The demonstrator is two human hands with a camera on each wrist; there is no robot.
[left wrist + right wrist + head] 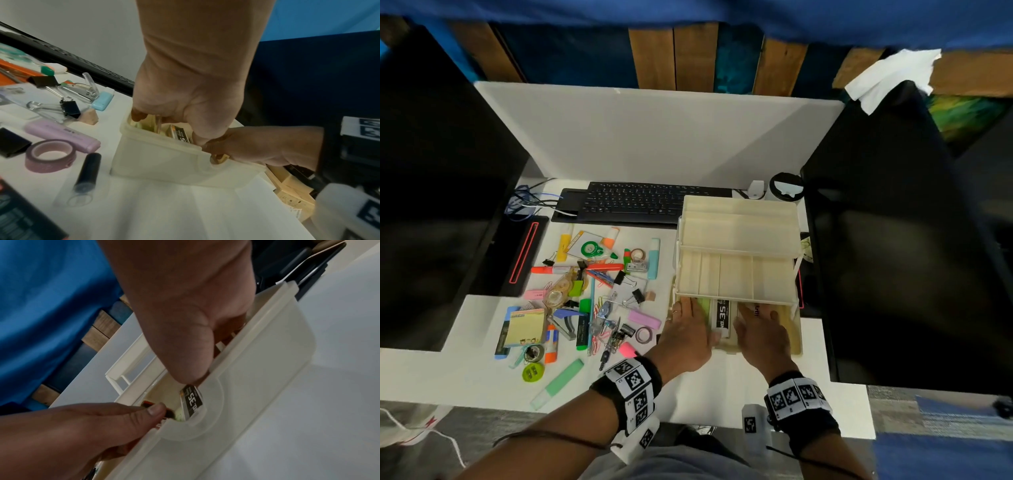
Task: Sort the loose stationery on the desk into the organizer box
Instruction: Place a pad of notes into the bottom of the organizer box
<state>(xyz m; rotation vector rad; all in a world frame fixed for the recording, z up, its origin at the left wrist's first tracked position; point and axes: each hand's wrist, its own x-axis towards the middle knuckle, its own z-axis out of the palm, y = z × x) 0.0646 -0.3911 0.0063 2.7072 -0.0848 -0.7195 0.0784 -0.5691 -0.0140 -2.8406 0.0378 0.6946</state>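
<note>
The cream organizer box (736, 240) stands on the white desk with its tiered trays swung back. My left hand (690, 318) and right hand (758, 322) both reach into its bottom compartment, fingers straight and side by side. Between them lies a small box with a black label (722, 317). A green item (702, 305) shows under my left fingers. In the left wrist view my left hand (185, 97) dips behind the front wall (164, 162), fingertips hidden. In the right wrist view my right thumb (191, 366) touches the black label (193, 400).
Loose stationery (592, 291) is piled left of the box: binder clips, highlighters, tape rolls, a sticky-note pad (524, 327) and a mint highlighter (558, 383). A black keyboard (633, 202) lies behind. Dark monitors flank the desk on both sides.
</note>
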